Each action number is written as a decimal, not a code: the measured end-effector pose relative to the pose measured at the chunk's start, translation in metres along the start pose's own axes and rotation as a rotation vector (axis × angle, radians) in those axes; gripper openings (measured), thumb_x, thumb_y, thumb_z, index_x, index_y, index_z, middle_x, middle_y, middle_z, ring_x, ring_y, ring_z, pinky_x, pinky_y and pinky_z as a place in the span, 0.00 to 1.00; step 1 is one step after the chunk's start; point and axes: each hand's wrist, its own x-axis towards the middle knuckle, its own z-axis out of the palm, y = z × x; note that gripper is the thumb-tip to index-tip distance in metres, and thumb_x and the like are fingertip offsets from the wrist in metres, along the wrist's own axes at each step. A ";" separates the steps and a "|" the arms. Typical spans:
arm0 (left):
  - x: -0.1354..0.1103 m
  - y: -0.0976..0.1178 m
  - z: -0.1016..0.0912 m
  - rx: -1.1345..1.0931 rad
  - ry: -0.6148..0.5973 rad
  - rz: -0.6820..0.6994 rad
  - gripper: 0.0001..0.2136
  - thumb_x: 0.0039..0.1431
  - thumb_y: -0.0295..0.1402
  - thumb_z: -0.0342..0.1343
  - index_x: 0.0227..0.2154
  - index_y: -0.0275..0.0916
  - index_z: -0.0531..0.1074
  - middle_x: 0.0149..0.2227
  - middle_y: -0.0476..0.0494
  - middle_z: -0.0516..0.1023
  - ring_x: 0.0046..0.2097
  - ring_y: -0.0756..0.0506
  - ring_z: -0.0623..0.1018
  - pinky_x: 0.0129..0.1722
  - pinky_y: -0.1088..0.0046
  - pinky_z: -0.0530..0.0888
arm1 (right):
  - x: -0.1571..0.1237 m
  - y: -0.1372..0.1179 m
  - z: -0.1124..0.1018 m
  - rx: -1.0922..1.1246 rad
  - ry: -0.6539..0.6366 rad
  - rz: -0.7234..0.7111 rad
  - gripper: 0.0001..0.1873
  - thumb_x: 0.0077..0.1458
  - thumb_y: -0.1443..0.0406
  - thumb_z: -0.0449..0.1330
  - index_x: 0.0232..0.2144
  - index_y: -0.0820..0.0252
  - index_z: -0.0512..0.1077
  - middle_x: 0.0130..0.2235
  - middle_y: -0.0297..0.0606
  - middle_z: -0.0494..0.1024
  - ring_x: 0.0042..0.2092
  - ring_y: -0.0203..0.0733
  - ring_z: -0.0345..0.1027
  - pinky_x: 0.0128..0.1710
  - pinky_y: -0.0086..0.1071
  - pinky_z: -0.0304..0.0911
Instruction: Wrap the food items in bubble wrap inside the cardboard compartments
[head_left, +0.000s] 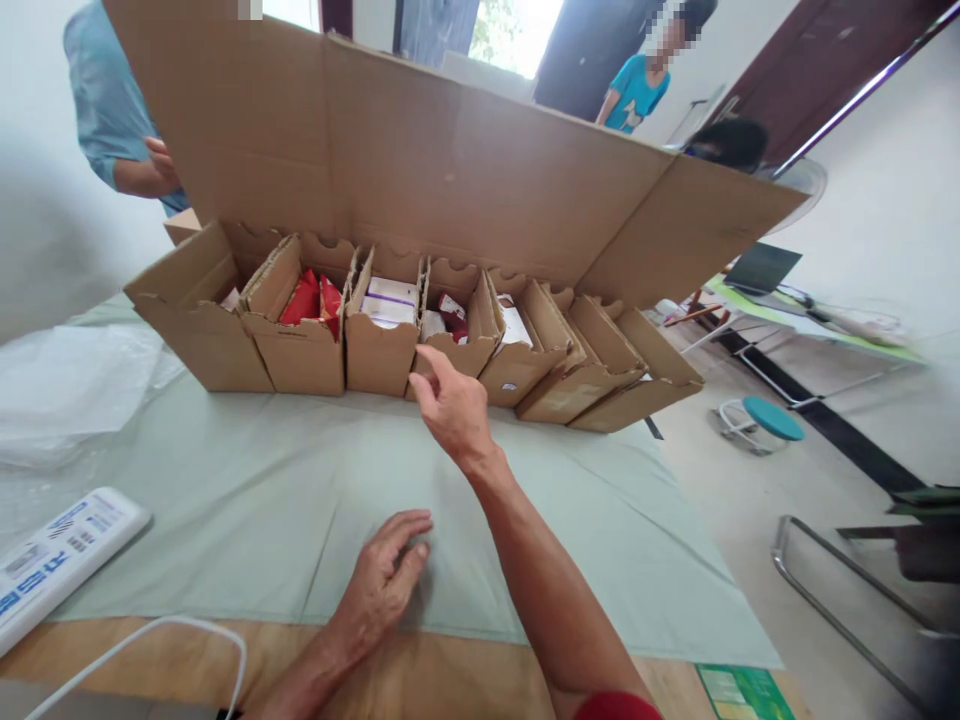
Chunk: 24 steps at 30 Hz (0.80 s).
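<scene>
A long cardboard box (300,365) split into several compartments stands on a pale green cloth (247,480), its big lid (420,160) raised behind it. Red packets (309,298) fill one compartment, white cartons (390,298) another, mixed packets (448,318) a third. My right hand (450,405) reaches to the box's front wall near the middle; its fingers curl and hold nothing I can make out. My left hand (382,580) rests on the cloth near the table's front edge, fingers loosely apart.
Clear plastic wrap (67,385) lies at the left. A white printed carton (56,555) and a white cable (150,640) sit front left. A person in a blue shirt (112,110) stands behind the box, another person (637,90) farther back. A stool (761,420) stands on the floor right.
</scene>
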 end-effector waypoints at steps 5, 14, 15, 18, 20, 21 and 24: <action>-0.005 -0.003 0.008 0.055 0.042 0.077 0.13 0.64 0.36 0.54 0.45 0.43 0.81 0.54 0.36 0.81 0.57 0.38 0.79 0.60 0.55 0.74 | 0.056 -0.052 0.007 -0.192 -0.128 0.007 0.23 0.69 0.63 0.52 0.63 0.56 0.66 0.43 0.45 0.84 0.45 0.52 0.79 0.45 0.39 0.67; -0.020 0.003 -0.031 -0.075 0.721 -0.118 0.32 0.63 0.43 0.59 0.68 0.44 0.58 0.68 0.33 0.64 0.66 0.34 0.67 0.68 0.45 0.61 | -0.068 -0.020 -0.003 0.026 0.055 -0.198 0.10 0.66 0.67 0.53 0.40 0.58 0.75 0.32 0.39 0.83 0.33 0.42 0.78 0.34 0.31 0.62; -0.019 0.006 -0.038 -0.083 0.746 -0.108 0.33 0.62 0.43 0.59 0.68 0.44 0.58 0.68 0.33 0.63 0.68 0.33 0.65 0.68 0.46 0.60 | -0.089 -0.011 -0.012 0.095 0.100 -0.252 0.10 0.65 0.68 0.54 0.38 0.58 0.75 0.31 0.37 0.82 0.31 0.39 0.77 0.34 0.30 0.63; -0.014 0.016 -0.051 -0.102 0.760 -0.051 0.35 0.61 0.41 0.61 0.69 0.45 0.57 0.70 0.34 0.61 0.70 0.33 0.62 0.69 0.47 0.59 | -0.134 0.024 -0.045 0.226 0.164 -0.303 0.07 0.62 0.70 0.58 0.38 0.57 0.76 0.31 0.33 0.82 0.30 0.35 0.76 0.34 0.26 0.67; -0.012 0.020 -0.052 -0.106 0.734 -0.020 0.35 0.61 0.40 0.61 0.70 0.48 0.56 0.71 0.35 0.60 0.71 0.33 0.61 0.69 0.47 0.60 | -0.151 0.056 -0.063 0.271 0.227 -0.203 0.08 0.62 0.70 0.59 0.40 0.54 0.77 0.34 0.32 0.84 0.33 0.35 0.78 0.36 0.25 0.70; -0.011 0.021 -0.050 -0.104 0.720 -0.006 0.36 0.61 0.40 0.61 0.70 0.48 0.55 0.71 0.36 0.59 0.71 0.33 0.61 0.69 0.47 0.60 | -0.159 0.072 -0.070 0.306 0.264 -0.126 0.11 0.62 0.70 0.60 0.45 0.53 0.77 0.39 0.34 0.85 0.35 0.36 0.79 0.38 0.26 0.72; -0.010 0.021 -0.041 -0.087 0.680 0.017 0.37 0.60 0.39 0.62 0.70 0.49 0.55 0.72 0.37 0.58 0.72 0.32 0.61 0.70 0.46 0.59 | -0.181 0.111 -0.075 0.478 0.275 0.059 0.28 0.65 0.65 0.59 0.65 0.47 0.64 0.58 0.42 0.79 0.52 0.43 0.79 0.45 0.33 0.76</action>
